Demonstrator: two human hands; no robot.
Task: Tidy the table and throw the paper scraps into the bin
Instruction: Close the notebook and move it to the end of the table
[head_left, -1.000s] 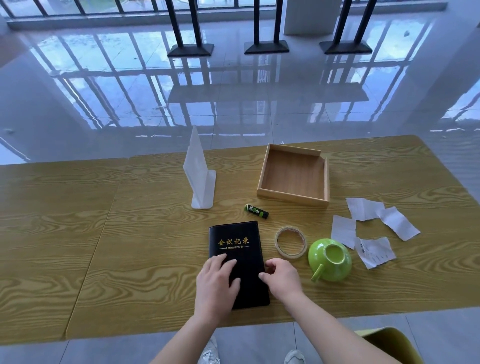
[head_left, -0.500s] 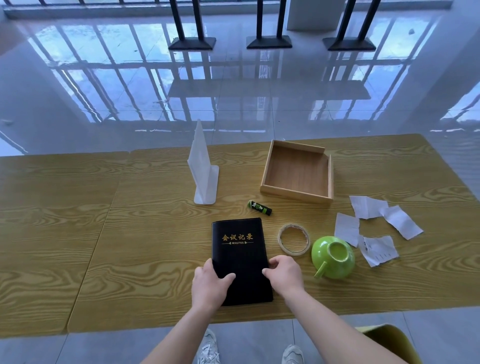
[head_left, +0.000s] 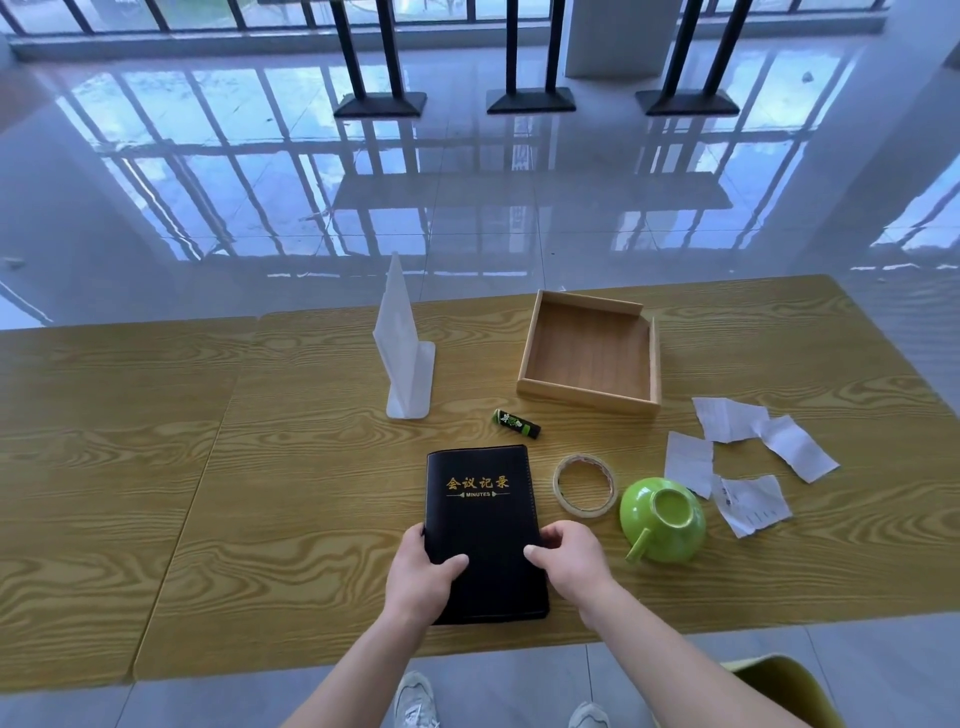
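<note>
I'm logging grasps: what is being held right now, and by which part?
The notebook, by its near end: the left hand grips its left edge, the right hand its right edge, thumbs on the cover.

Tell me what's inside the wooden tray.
The tray shows only its bare wooden floor; nothing shows in it. Its near wall hides a thin strip of floor just behind it, so that strip cannot be checked.
</note>
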